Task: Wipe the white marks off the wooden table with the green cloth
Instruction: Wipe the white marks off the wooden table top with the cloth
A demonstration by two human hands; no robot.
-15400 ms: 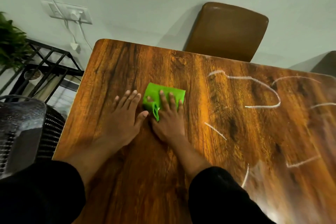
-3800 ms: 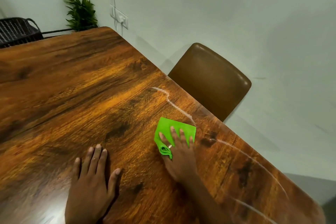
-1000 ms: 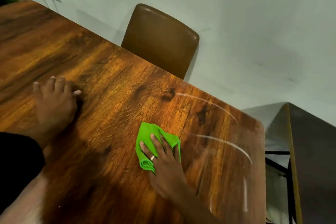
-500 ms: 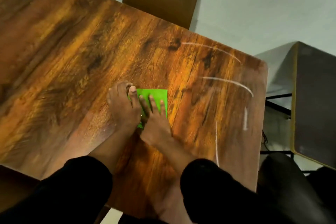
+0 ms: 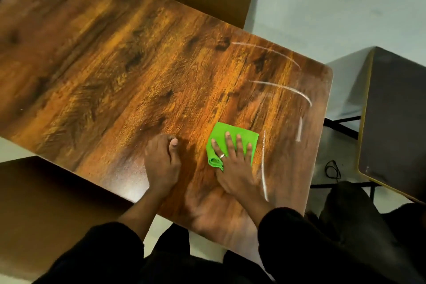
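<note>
The left hand point(image 5: 161, 163) rests on the wooden table point(image 5: 115, 64), fingers curled under, gripping nothing. At its three o'clock, a little apart, the right hand point(image 5: 232, 163) presses the folded green cloth point(image 5: 232, 132) flat under spread fingers; it pins the cloth and does not pinch it. The nearest white mark point(image 5: 263, 166) lies just beside the cloth at three o'clock, its long axis running twelve to six. A short stroke point(image 5: 299, 129) and two curved arcs point(image 5: 283, 87) sit farther off toward one and two o'clock. The right hand is plainly the nearer. No labels or writing can be read.
</note>
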